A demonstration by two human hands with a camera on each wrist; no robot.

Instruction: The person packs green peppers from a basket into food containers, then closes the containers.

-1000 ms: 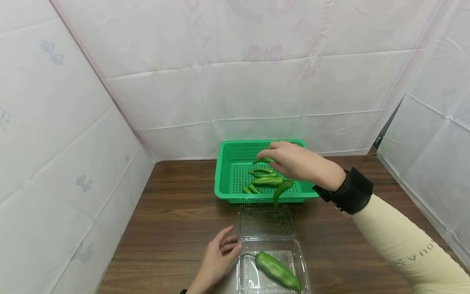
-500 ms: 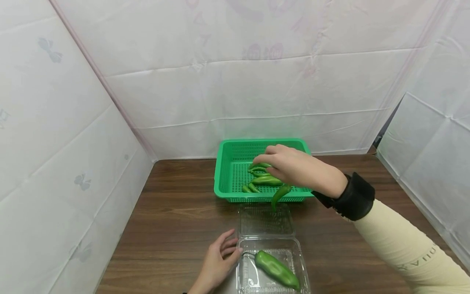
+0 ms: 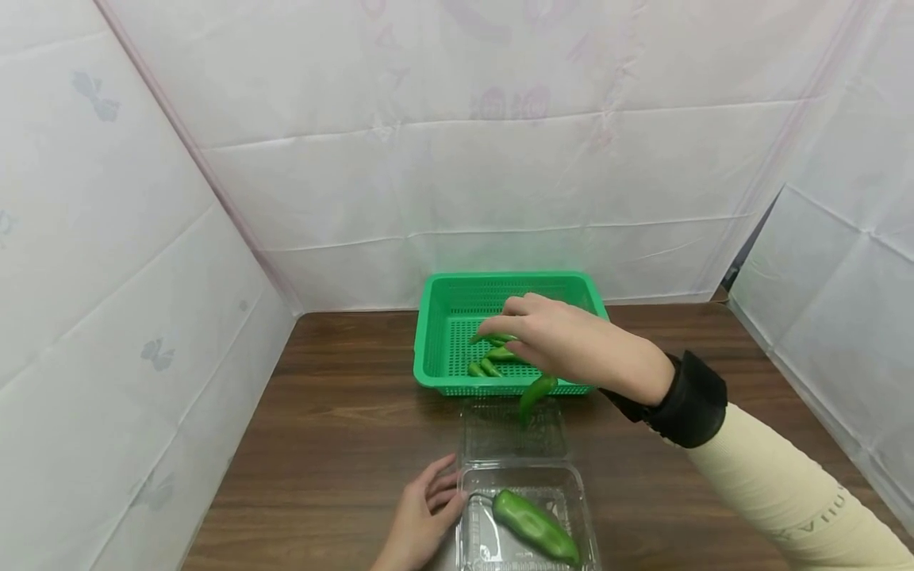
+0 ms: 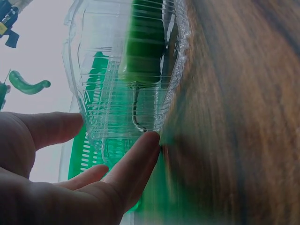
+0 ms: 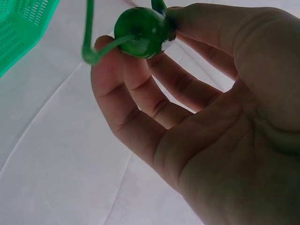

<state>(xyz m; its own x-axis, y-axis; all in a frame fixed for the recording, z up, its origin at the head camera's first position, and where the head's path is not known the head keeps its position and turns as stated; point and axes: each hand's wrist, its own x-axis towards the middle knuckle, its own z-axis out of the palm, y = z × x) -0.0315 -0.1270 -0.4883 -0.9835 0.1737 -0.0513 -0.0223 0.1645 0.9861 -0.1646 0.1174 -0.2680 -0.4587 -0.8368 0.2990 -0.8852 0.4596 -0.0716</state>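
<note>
My right hand (image 3: 564, 341) pinches a green chili pepper (image 3: 537, 394) between thumb and fingers. The pepper's curved end hangs below the palm, over the front rim of the basket; my hand hides its middle. In the right wrist view, the pepper's crown (image 5: 140, 35) and bent stem show at the fingertips. My left hand (image 3: 421, 515) rests beside a clear plastic clamshell box (image 3: 581, 507), its fingers loosely extended with the fingertips right at the box's left side. Inside the box lies a big green pepper (image 3: 535, 527), its stem pointing left toward that hand.
Behind the box stands a green slotted basket (image 3: 428, 341) with several smaller green peppers (image 3: 489, 367) in it. The box's open lid (image 3: 510, 436) lies flat toward the basket. White sheeting (image 3: 357, 198) walls in the brown wooden table (image 3: 321, 436) at the back and sides.
My right hand has moved lower and slightly left over the basket, toward me, carrying the chili pepper. My left hand has stayed at the box's side.
</note>
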